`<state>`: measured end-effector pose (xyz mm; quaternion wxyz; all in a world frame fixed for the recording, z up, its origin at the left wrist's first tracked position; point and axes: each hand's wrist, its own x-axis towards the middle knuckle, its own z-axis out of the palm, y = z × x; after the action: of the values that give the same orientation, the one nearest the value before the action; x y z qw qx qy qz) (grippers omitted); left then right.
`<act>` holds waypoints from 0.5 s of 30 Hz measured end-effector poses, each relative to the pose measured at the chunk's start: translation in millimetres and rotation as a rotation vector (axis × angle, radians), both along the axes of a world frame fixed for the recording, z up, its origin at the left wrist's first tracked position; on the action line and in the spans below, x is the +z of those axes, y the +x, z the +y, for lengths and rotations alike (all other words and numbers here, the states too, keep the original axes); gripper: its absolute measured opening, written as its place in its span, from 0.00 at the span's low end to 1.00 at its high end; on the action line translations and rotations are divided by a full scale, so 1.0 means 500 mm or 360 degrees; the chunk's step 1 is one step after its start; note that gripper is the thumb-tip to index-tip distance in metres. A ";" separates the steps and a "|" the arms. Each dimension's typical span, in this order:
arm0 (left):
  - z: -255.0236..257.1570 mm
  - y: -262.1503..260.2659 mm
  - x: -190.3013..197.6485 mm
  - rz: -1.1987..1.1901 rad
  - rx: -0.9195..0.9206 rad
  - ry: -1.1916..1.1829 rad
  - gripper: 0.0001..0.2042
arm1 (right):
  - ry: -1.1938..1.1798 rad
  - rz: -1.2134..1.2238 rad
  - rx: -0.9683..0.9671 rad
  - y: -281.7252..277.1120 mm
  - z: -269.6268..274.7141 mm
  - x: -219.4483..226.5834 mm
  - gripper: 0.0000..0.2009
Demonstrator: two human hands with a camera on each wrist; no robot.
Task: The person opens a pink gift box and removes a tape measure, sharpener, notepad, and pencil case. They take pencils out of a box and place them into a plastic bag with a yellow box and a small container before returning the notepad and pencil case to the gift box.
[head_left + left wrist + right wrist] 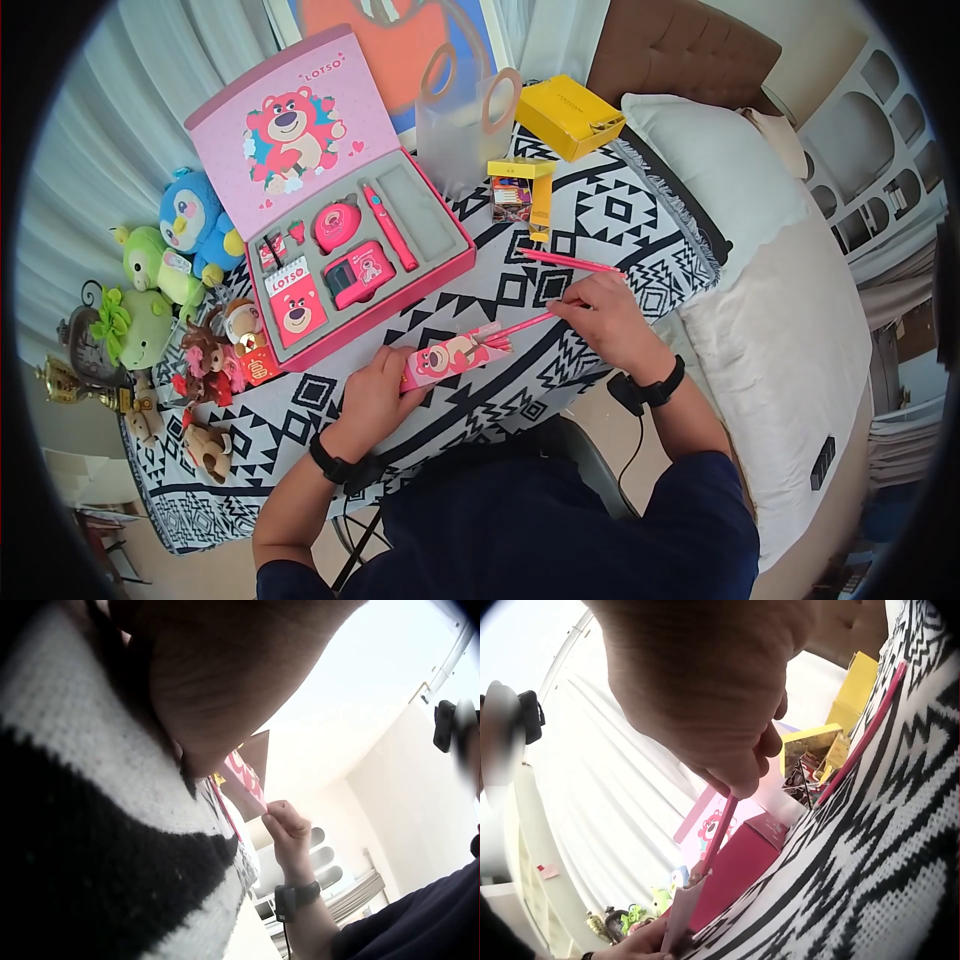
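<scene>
My left hand grips the lower end of a narrow pink pencil box with a bear printed on it, close over the patterned cloth. Thumb and fingers of my right hand pinch the far end of a pink pencil, whose other end is at the box's open top. More pink pencil ends stick out there. In the right wrist view the pinched pencil slants down into the box. Beyond my right hand, loose pink pencils lie side by side on the cloth.
An open pink gift box with a notepad, sharpener and other items stands behind the left hand. Plush toys line the left side. A clear bag, small yellow box and larger yellow box stand at the back.
</scene>
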<state>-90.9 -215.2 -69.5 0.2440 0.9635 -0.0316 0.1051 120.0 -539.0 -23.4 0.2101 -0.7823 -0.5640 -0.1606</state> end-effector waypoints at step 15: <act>-0.004 -0.003 0.007 0.0018 0.0011 0.0010 0.24 | 0.0256 0.0955 0.0584 -0.097 0.161 -0.038 0.33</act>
<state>-92.5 -217.1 -66.1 0.2407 0.9650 -0.0273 0.1002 71.3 -458.4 -42.6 0.4526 -0.6612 -0.5938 0.0727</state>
